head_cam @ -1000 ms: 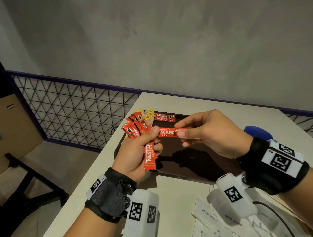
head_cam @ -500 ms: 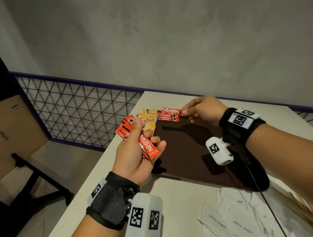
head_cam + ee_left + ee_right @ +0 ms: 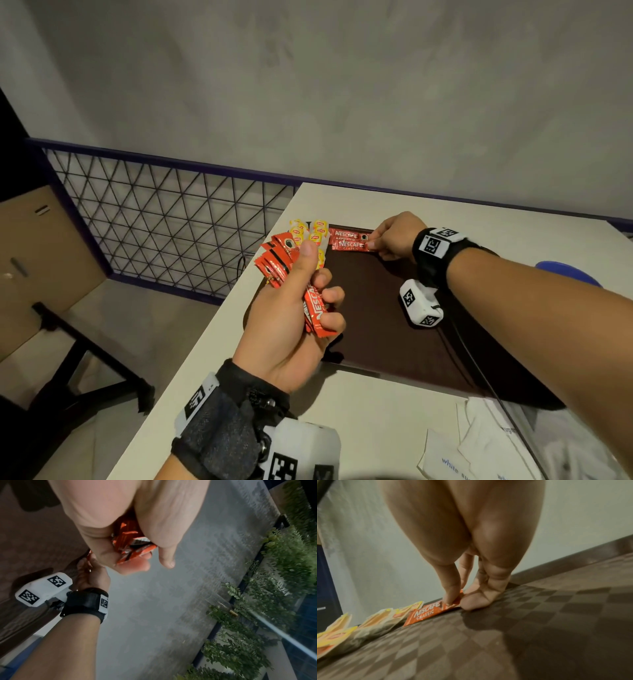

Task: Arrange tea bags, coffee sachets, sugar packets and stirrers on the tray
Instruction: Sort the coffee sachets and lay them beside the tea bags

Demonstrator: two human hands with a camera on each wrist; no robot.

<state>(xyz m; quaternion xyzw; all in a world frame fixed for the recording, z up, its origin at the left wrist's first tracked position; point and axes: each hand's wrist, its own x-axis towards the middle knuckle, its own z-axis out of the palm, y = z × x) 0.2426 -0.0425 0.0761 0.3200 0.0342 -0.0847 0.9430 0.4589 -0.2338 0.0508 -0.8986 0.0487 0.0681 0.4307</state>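
so we note the pale table (image 3: 359, 421) first, running out from the grey wall, with a wire mesh railing (image 3: 164, 219) off its left edge. on it sits the dark checkered tray (image 3: 383, 329), most of its surface bare. near the table's front right corner lie white sugar packets (image 3: 479, 442), off the tray. at the tray's far left corner we see a cluster of yellow tea bags (image 3: 317, 231) (some partly hidden behind the thumb). just beside them, along the far rim, lie coffee sachets (image 3: 349, 240), red, stacked one overlapping another, the nearer one reading "nescafe classic". the right hand (image 3: 394, 236) reaches across the tray; thumb and forefinger pinch the right end of the top sachet (image 3: 426, 613), which lies flat on the tray, the other fingers curled with their tips on the tray. the left hand (image 3: 291, 318) hovers over the tray's left edge, fingers and thumb clamped round a fanned bundle of sachets (image 3: 291, 274). stirrers we cannot make out.
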